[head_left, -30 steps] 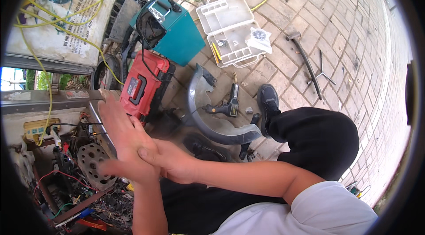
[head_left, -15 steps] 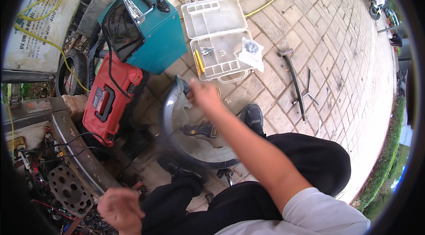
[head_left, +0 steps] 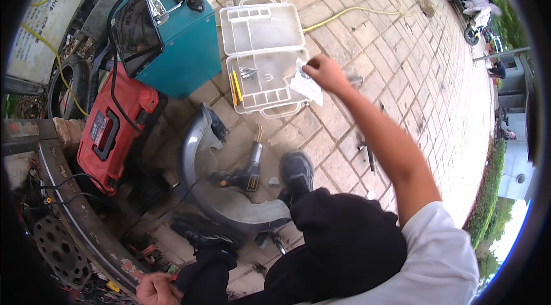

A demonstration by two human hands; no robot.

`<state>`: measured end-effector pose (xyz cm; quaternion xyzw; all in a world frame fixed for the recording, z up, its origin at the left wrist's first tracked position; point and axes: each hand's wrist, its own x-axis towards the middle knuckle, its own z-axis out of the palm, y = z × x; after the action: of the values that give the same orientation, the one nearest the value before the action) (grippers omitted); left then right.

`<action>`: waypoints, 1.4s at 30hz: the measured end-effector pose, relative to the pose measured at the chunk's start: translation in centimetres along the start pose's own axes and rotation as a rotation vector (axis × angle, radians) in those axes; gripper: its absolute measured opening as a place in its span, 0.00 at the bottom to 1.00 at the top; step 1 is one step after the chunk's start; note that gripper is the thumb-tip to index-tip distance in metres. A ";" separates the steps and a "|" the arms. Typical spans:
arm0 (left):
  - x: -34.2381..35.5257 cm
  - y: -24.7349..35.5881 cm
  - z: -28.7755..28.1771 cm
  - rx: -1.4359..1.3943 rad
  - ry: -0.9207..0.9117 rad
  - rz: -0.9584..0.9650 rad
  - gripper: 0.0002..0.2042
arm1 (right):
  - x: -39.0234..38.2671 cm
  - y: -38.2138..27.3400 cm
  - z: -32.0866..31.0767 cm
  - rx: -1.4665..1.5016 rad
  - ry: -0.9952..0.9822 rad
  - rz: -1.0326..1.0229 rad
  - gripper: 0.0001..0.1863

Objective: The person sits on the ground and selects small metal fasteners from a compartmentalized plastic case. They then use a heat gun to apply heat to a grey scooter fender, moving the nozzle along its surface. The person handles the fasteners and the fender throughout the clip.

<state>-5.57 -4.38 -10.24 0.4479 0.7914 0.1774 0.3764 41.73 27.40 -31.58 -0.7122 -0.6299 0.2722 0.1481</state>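
Plastic bag (head_left: 307,89): located at the right edge of the open clear case (head_left: 272,66), upper part pinched in the fingertips of the right hand (head_left: 328,73); left hand (head_left: 156,289) curled, whether holding anything cannot be told

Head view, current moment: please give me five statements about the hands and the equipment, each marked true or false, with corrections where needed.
1. The person's right hand pinches a crumpled, white-and-clear plastic bag. True.
2. The translucent, rectangular plastic case is closed. False: it lies open.
3. The black, pistol-shaped tool lies within the curve of the grey, bowed panel. True.
4. The left hand touches the red plastic toolbox. False: it is curled at the picture's lower edge, apart from the toolbox.
5. The teal, box-shaped machine stands right of the case in the picture. False: it stands left of it.
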 end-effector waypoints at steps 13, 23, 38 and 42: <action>-3.8 -4.9 0.4 0.045 0.329 0.189 0.07 | 7.5 2.7 10.2 0.054 0.089 -0.179 0.08; 1.0 -4.2 6.5 -0.232 0.244 -0.230 0.10 | 12.6 3.2 13.5 -0.380 0.001 -0.322 0.05; -0.3 -4.5 9.5 -0.322 0.090 -0.341 0.12 | 9.0 3.3 8.0 0.862 -0.393 0.465 0.10; 0.2 -3.0 10.5 -0.375 0.048 -0.388 0.11 | 8.1 2.5 7.3 1.044 -0.454 0.547 0.09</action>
<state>0.60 -6.40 -19.06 0.2058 0.8244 0.2561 0.4609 40.05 33.92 -40.51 -0.6058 -0.2250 0.7160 0.2639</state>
